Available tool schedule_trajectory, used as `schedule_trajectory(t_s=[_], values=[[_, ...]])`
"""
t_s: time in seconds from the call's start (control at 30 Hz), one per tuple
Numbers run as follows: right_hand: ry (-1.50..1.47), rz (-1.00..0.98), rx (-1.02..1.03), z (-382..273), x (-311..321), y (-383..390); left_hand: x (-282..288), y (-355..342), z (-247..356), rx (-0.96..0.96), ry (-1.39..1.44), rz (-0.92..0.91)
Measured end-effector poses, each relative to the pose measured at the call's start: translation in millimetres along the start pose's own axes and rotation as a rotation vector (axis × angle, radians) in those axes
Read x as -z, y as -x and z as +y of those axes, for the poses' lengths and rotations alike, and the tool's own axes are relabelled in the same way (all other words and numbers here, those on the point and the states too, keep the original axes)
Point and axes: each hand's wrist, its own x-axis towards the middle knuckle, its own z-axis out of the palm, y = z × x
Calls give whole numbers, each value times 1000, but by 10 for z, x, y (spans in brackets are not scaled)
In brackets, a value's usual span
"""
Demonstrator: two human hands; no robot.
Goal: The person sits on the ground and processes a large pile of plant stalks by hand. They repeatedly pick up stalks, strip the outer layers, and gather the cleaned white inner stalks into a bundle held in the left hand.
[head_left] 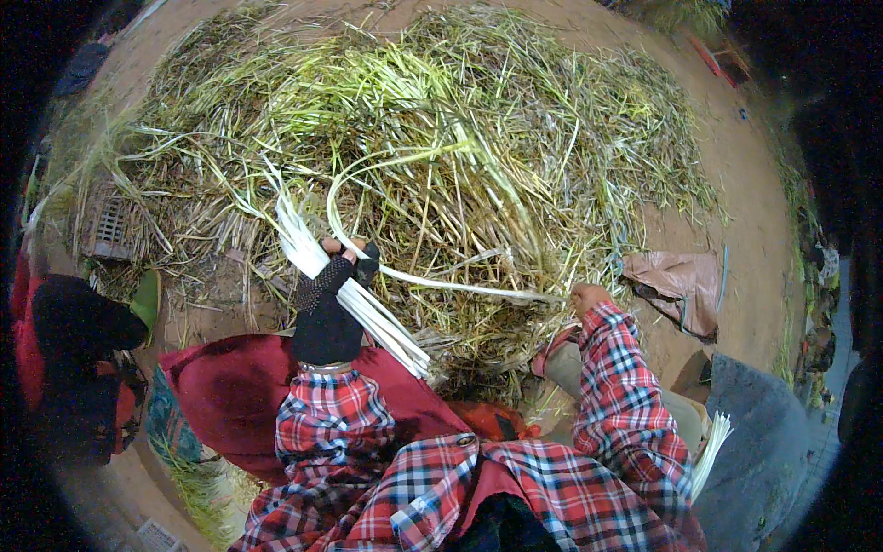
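Observation:
My left hand (pixel 336 267), in a black glove with bare fingertips showing, is closed on a bundle of white stripped stalks (pixel 379 327) lying diagonally under it. A long pale stalk (pixel 430 280) curves round from the green tips and passes by its fingers. My right hand (pixel 586 299) has curled fingers at the other end of that stalk, pinching it. Behind both hands spreads a big heap of green and straw-coloured stalks (pixel 405 120). A maroon cloth (pixel 230 396) lies under my left forearm. Another white bundle (pixel 710 455) shows beside my right elbow.
A person in dark clothing (pixel 74 350) with a green boot (pixel 145 304) is at my left. A grate (pixel 112 225) lies left of the heap, a tan sack (pixel 681 290) and grey cloth (pixel 754 442) at right, a red object (pixel 713 60) at the upper right.

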Motion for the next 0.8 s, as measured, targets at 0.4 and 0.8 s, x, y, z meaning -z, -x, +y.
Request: schedule_trajectory(t_s=[0.4, 0.8], values=[[-1350, -476, 887, -2121, 870, 354, -139, 37, -8, 220, 7, -166], [-1238, -390, 766, -1366, 527, 427, -94, -37, -50, 132, -1, -209]])
